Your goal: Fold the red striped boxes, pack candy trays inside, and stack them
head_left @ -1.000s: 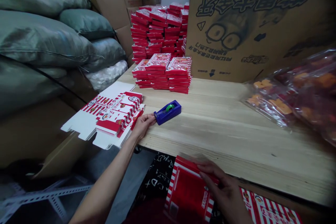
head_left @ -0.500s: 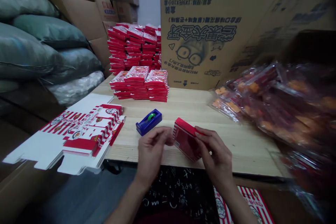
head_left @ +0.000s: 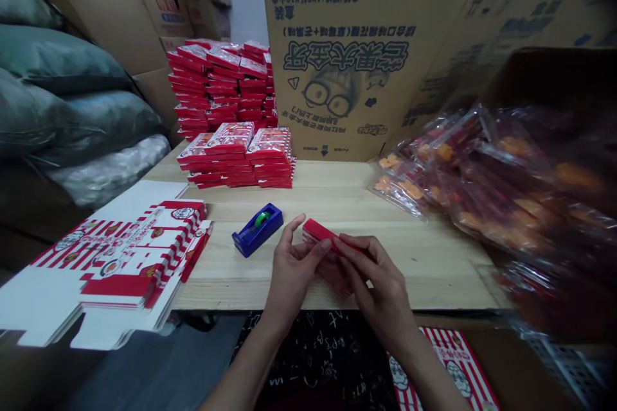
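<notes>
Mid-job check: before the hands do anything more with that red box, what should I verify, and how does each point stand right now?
1. Grip on the red box: ok. The left hand and right hand hold it between them.
2. Box over the table: ok, above its front part.
3. Tape dispenser close by: ok. It sits on the table just left of the left hand, not touching it.
4. Box flaps closed: cannot tell, the fingers cover them.
5. Stack of flat boxes fully supported: not ok, it hangs over the table's left front edge.
6. Snack bags apart from the hands: ok, they lie off to the right.
</notes>
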The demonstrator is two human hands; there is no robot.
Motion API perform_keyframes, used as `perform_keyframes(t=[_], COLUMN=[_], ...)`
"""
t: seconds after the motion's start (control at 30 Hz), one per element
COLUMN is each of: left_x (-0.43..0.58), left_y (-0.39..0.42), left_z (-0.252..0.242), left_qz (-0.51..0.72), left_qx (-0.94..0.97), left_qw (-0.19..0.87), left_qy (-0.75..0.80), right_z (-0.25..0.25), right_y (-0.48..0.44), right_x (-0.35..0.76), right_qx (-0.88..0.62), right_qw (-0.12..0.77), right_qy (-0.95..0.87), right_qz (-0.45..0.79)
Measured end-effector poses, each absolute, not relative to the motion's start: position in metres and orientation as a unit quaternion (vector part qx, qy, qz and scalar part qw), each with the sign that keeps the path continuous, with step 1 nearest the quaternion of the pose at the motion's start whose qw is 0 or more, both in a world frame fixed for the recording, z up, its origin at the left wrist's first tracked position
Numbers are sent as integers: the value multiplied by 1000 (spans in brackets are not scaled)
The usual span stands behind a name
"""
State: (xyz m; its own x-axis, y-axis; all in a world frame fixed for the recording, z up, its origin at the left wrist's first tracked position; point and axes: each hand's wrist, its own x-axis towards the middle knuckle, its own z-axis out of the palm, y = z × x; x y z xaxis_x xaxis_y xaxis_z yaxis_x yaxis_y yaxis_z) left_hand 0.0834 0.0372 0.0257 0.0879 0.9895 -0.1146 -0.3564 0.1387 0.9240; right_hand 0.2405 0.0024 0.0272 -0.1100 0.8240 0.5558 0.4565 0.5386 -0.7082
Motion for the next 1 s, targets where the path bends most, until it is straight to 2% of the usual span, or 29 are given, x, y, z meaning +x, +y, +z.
perform_keyframes(t=[0.1,0.23,0.33,0.43,0.5,0.57,0.63,0.7,0.8,1.0], left_x=[78,72,57,10,-41,-102,-160,-205,-240,-248], left_y=[47,51,40,23,18,19,22,24,23,15], left_z=[16,2,3,16,24,22,6,-20,-63,-99], left_qz=[505,487,494,511,523,476,381,300,202,197], left_qx=[430,465,519,581,594,598,596,565,539,550], left_qw=[632,645,585,414,219,32,-75,-95,-54,-105], left_qy=[401,361,379,480,570,644,703,763,816,805], right_z=[33,34,44,74,97,111,113,105,85,33], right_y=[5,5,7,21,47,89,144,202,274,339], right_x=[247,260,267,261,247,227,202,176,142,123], right_qx=[-444,-456,-433,-428,-407,-376,-319,-287,-277,-267], right_qw=[480,410,383,450,511,534,556,552,480,392], right_qy=[-728,-767,-803,-782,-757,-755,-765,-780,-829,-878], right_qz=[207,187,145,51,-22,-52,-63,-66,-72,-66])
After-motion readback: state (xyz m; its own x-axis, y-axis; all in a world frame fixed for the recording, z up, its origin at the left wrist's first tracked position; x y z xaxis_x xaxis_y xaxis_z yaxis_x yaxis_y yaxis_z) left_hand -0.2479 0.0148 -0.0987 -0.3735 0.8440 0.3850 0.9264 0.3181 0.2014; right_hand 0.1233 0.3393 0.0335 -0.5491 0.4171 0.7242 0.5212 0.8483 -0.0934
